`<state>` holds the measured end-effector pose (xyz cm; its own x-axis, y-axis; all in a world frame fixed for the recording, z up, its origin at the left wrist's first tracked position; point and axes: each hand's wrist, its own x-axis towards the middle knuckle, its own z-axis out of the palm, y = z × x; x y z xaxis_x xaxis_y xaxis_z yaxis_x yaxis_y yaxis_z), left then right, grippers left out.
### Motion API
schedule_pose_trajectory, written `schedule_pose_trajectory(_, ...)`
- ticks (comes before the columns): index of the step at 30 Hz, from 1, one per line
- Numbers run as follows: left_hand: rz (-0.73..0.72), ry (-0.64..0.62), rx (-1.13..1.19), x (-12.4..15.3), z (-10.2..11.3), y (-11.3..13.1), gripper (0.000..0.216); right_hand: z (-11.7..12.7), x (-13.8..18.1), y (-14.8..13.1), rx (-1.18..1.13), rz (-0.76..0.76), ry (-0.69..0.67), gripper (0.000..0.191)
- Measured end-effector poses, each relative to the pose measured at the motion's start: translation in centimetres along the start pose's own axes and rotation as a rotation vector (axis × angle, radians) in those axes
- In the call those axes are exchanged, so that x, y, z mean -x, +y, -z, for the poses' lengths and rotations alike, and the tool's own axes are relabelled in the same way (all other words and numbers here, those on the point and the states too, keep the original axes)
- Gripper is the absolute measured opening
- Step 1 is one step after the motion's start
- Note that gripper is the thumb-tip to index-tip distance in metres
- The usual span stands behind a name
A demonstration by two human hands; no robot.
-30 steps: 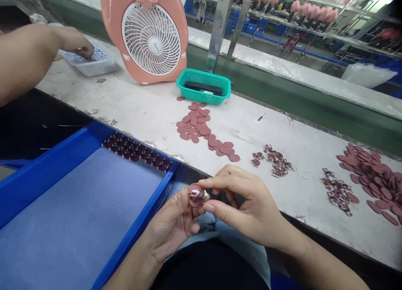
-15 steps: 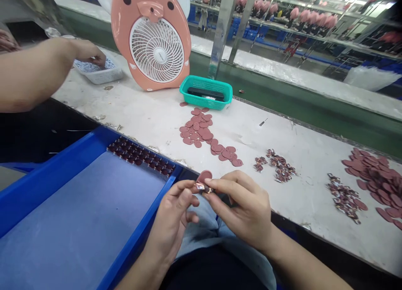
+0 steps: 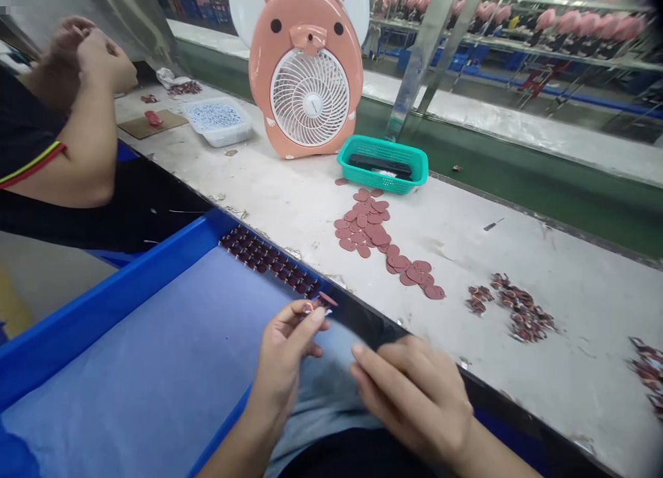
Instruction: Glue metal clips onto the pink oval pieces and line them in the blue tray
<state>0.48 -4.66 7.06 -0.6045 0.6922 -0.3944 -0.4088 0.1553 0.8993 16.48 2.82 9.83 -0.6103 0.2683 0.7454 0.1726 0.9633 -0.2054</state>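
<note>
While the small brown piece (image 3: 327,300) sits near the corner of the blue tray (image 3: 129,279), I have it pinched in my left hand (image 3: 284,343) — my right hand (image 3: 417,395), blurred, hangs apart, and from my end I cannot tell whether its fingertips meet. Brown discs (image 3: 370,226) lie on the bench (image 3: 290,215) beyond, near a green basket (image 3: 383,186).

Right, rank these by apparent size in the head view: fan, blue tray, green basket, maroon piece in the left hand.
1. Blue tray, its near part close to the camera
2. Fan
3. Green basket
4. Maroon piece in the left hand, partly hidden
</note>
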Motion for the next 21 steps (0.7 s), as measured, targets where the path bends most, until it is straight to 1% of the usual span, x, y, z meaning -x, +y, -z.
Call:
schedule_pose_trajectory(3, -0.04, 0.109, -0.153, -4.0, 3.9, -1.1, 0.034, 1.0, 0.9, 0.1, -0.015, -0.013, 0.004, 0.019)
schedule_pose_trajectory(7, -0.114, 0.267, -0.46, -10.9, 9.2, -3.4, 0.024, 1.2, 2.7, 1.1, -0.001, -0.108, 0.005, 0.024)
schedule_pose_trajectory(10, -0.13, 0.265, -0.711, -15.1, 11.8, -5.0, 0.027, 1.0, 3.7, 1.8, 0.005, -0.144, -0.009, 0.026)
schedule_pose_trajectory(12, -0.128, 0.25, -0.845, -17.1, 12.7, -5.9, 0.03, 0.9, 4.2, 2.0, 0.007, -0.168, -0.009, 0.029)
schedule_pose_trajectory(15, -0.123, 0.243, -0.987, -19.0, 13.2, -7.0, 0.032, 0.9, 4.7, 2.1, 0.0, -0.196, -0.021, 0.033)
schedule_pose_trajectory(21, -0.127, 0.247, -1.13, -20.7, 13.7, -8.3, 0.033, 0.8, 5.3, 2.5, 0.011, -0.214, -0.043, 0.031)
